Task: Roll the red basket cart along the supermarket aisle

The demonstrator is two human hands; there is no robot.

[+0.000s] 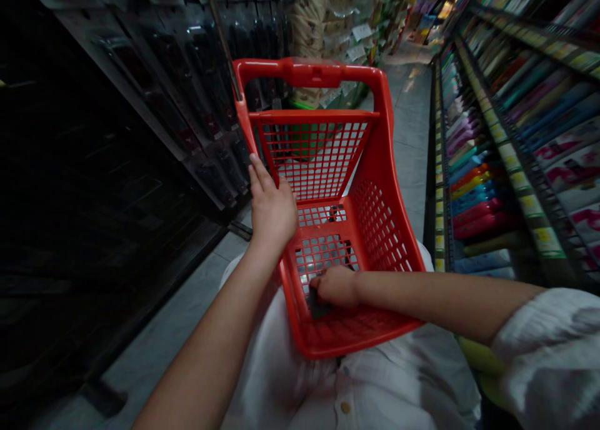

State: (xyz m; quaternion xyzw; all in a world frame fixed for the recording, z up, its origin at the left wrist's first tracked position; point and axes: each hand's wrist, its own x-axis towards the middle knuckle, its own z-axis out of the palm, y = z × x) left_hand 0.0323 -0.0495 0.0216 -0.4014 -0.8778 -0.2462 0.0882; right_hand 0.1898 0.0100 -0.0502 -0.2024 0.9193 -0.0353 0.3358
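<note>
A red plastic shopping basket (396, 161), with grid-pattern walls and a raised handle frame at its far end, stands close in front of my body. My left hand (274, 211) lies over its left rim, fingers stretched forward and slightly apart. Inside, low at the near end, my right hand (336, 286) is closed with its fingers curled down. A dark grey, flat-looking item (320, 306) shows beneath those fingers; its kind cannot be made out. Part of that item is hidden by the right hand.
Packaged goods (187, 61) hang along the left, above a dark shelf base. On the right, a shelf rack (506, 142) holds colourful folded goods, close beside the basket. Beige packs (307, 24) are stacked ahead. A tiled aisle floor (410, 99) runs forward past the basket.
</note>
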